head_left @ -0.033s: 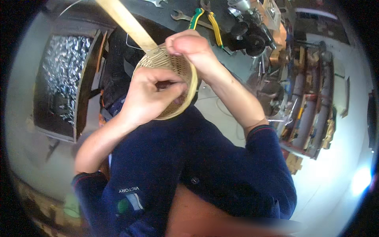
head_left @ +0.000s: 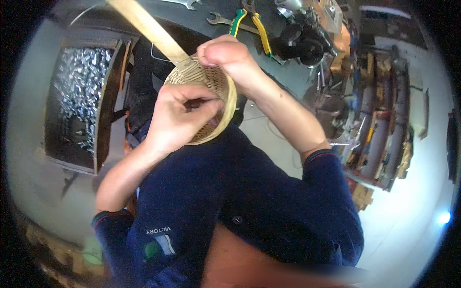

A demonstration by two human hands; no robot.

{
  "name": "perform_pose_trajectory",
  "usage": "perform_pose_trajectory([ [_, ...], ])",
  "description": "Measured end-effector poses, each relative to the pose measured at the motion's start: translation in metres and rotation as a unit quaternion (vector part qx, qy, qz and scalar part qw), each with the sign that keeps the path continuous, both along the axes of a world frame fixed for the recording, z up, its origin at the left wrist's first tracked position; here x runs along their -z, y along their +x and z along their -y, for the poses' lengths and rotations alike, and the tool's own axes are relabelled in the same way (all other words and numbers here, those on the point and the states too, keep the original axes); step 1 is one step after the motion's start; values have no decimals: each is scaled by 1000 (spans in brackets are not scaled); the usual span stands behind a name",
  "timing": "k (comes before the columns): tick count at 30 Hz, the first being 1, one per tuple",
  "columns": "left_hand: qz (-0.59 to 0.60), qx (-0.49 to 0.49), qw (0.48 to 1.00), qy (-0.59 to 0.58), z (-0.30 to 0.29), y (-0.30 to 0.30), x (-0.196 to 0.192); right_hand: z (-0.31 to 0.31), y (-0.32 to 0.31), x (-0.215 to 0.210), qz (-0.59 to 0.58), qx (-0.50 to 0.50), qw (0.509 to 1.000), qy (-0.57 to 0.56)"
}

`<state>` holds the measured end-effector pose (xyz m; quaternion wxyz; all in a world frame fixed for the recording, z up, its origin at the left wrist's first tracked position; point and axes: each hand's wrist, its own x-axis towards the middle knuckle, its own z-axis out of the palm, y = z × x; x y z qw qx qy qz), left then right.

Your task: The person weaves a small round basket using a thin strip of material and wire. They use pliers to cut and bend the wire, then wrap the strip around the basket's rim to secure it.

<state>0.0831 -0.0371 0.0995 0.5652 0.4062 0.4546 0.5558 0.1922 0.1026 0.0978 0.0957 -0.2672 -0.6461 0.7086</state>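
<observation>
A round woven basket [head_left: 218, 80] of pale cane, with a smooth rim, is held in front of my chest. From its far side a flat pale wooden strip [head_left: 150, 30] runs up and to the left, beside a thin bent wire. My right hand [head_left: 225, 53] is closed over the far rim, beside the strip's lower end. Over the basket's near left side lies my left hand [head_left: 180, 113], thumb and fingers curled toward each other at the basket's opening. What is between those fingertips, if anything, is hidden.
On the dark bench beyond are green-and-yellow-handled pliers [head_left: 259, 33], an open-end wrench [head_left: 221, 20] and black machine parts [head_left: 307, 48]. A bin of small shiny metal pieces [head_left: 84, 81] stands at left. A rack with cylindrical rolls [head_left: 377, 129] is at right.
The basket and both hands sit slightly farther left in view, while the bin and rack sit slightly farther right. Both hands keep nearly the same pose.
</observation>
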Motion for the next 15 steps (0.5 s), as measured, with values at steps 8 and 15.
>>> perform_pose_trajectory([
  [8, -8, -68, 998, -3, 11, -6, 12, 5, -28, 17, 23, 94, 992, -77],
  [15, 34, -69, 995, -56, 9, -5, 19, 9, -24, 20, -5, 91, 993, -70],
])
